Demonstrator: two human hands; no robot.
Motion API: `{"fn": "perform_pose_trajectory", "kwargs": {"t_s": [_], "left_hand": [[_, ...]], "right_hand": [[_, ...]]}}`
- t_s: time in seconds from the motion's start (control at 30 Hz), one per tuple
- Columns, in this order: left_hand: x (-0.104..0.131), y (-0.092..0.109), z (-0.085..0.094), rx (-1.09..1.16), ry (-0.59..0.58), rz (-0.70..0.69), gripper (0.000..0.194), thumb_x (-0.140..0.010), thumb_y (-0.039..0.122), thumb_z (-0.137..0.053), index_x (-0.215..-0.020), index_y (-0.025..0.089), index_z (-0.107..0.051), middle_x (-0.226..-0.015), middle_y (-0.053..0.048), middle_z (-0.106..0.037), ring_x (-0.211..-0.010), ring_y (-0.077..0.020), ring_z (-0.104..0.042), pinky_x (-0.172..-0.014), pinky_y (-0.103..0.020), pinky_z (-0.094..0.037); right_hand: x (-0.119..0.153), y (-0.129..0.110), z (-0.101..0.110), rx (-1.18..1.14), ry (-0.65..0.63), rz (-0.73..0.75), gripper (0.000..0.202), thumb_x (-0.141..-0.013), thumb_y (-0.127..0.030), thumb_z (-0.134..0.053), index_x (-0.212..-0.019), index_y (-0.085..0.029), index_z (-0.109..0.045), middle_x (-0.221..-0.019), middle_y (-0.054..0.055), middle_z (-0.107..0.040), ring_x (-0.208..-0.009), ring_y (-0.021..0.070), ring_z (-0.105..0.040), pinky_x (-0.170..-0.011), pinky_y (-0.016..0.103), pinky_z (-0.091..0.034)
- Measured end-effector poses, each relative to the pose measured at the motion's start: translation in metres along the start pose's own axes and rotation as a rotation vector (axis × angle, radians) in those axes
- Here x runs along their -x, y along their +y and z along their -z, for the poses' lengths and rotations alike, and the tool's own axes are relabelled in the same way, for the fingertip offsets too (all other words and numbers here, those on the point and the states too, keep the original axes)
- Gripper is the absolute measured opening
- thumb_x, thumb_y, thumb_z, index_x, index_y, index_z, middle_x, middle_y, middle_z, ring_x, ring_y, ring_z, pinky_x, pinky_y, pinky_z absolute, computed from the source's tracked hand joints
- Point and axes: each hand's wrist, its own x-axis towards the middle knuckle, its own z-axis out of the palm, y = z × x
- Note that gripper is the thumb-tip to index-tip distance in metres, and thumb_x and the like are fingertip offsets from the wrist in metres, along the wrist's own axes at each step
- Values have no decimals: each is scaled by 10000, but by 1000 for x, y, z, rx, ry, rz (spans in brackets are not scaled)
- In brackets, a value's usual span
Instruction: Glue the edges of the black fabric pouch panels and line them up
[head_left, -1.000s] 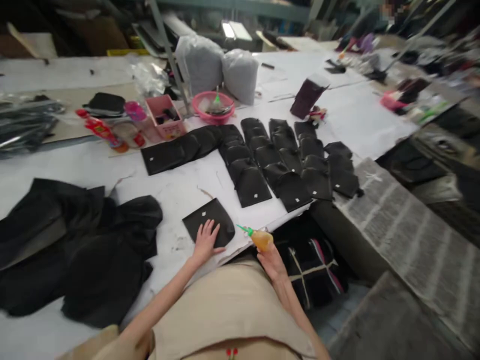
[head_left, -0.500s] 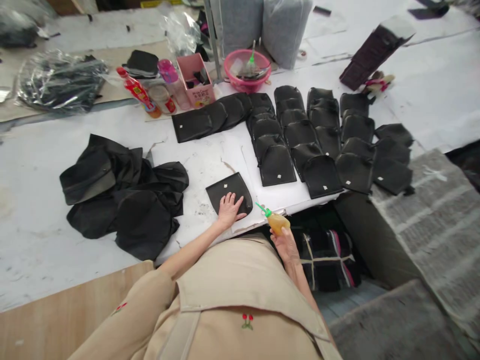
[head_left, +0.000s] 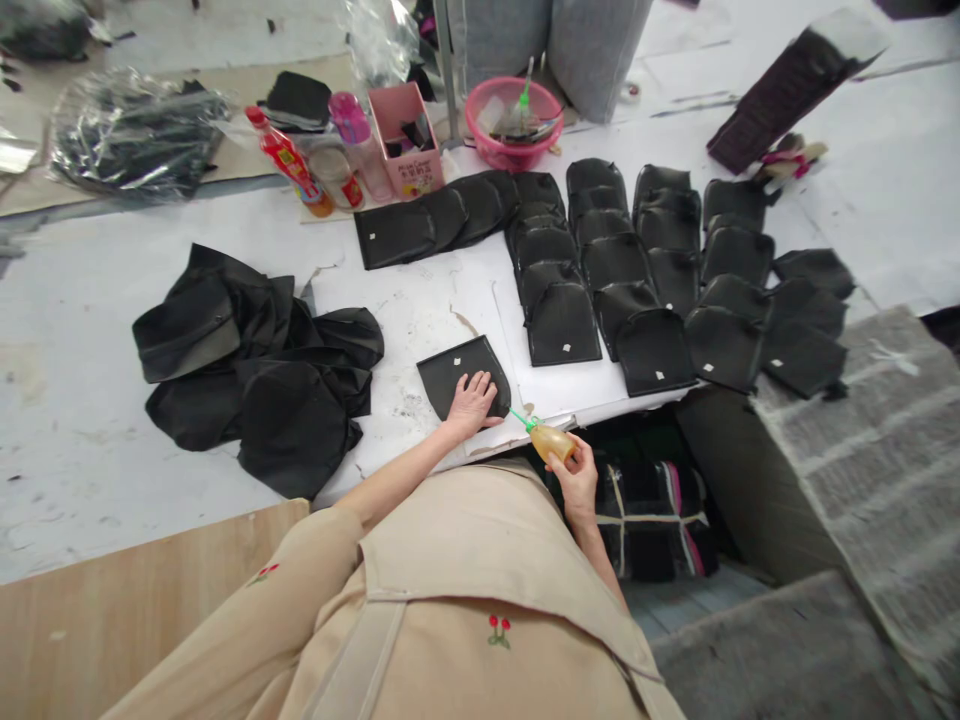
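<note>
Near the table's front edge lies a black rounded piece (head_left: 448,380) that looks like leather or fabric, with a small white mark on it. My left hand (head_left: 472,402) rests flat on this piece, fingers spread. A squeeze bottle (head_left: 550,441) of amber liquid, with a green nozzle, is in my right hand (head_left: 577,478). Its nozzle tip is at the right edge of the black piece; whether it touches, I cannot tell. Several rows of overlapping black pieces (head_left: 564,325) lie to the right and behind. A loose heap of black pieces (head_left: 292,415) is at the left.
Along the back stand a red-capped drink bottle (head_left: 287,160), a glass jar (head_left: 335,178), a pink box (head_left: 405,135) and a pink basin (head_left: 513,150). A dark upright box (head_left: 780,95) is at the back right. Grey fabric-covered stacks (head_left: 885,430) border the right side.
The squeeze bottle has tipped flatter, and its nozzle has come to the black piece's edge. My left hand has shifted slightly on the piece. The whole view has moved a little.
</note>
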Motion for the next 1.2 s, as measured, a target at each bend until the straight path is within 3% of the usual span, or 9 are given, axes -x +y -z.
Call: {"fn": "perform_pose_trajectory", "kwargs": {"t_s": [0.13,0.37,0.57,1.2], "left_hand": [[0,-1,-1,-10,8,-7,690,-809,541,-733,-1344,139,-562,-1540,-223,-425,-1445,-364,-352,-1188,-570,-222],[0,-3,-5,-9,13,-16,694,-818,538,-719,-1364,142,-552,-1545,-223,-415,-1451,-361,-338,-1192,-574,-206],[0,-9,-4,6,1,-27,707,-810,544,-726,-1388,176,-549,-1553,-193,-414,-1453,-353,-338,-1196,-548,-217],[2,-12,-3,20,-1,-36,704,-830,531,-703,-1401,153,-540,-1560,-194,-408,-1452,-343,-341,-1206,-533,-213]], "right_hand": [[-2,2,-5,85,-18,53,622,-618,-359,-843,-1164,-206,-587,-1146,91,-676,-977,251,-698,-852,414,-605],[-6,15,-10,169,-44,83,623,-659,-369,-810,-1213,-205,-576,-1215,103,-647,-1030,259,-683,-947,450,-563],[-4,21,-4,288,-92,203,561,-716,-387,-779,-1222,-220,-602,-1251,102,-627,-1116,263,-634,-943,424,-565],[-3,16,-2,361,-78,239,520,-740,-373,-762,-1217,-225,-616,-1221,91,-638,-1100,258,-633,-927,410,-564]]}}
